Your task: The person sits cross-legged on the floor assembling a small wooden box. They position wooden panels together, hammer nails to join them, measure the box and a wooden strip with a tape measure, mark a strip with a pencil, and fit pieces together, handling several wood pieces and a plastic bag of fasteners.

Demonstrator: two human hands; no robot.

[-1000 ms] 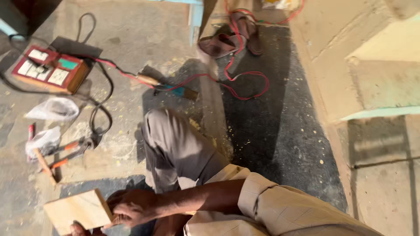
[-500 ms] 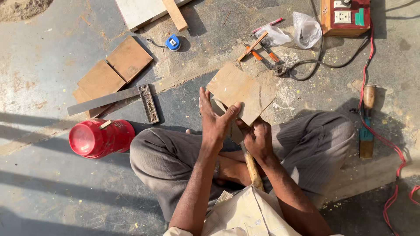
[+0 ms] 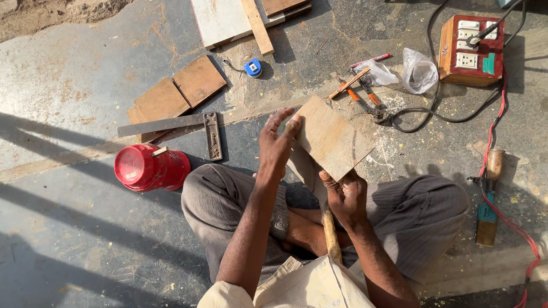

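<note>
I sit cross-legged on the concrete floor [image 3: 68, 239]. My right hand [image 3: 346, 197] grips the lower corner of a square wooden board [image 3: 331, 137] and holds it tilted up, and my left hand [image 3: 276, 142] lies open and flat against its left edge. A wooden handle [image 3: 330, 234] rests between my legs. A red bucket [image 3: 149, 167] lies just beside my left knee, near a metal try square [image 3: 188, 126]. Pliers [image 3: 368, 100] and a red socket box [image 3: 471, 50] are beyond the board.

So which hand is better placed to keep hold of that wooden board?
Probably the right hand: it grips the wooden board's lower corner, while the left hand is open, fingers only at its edge.
</note>
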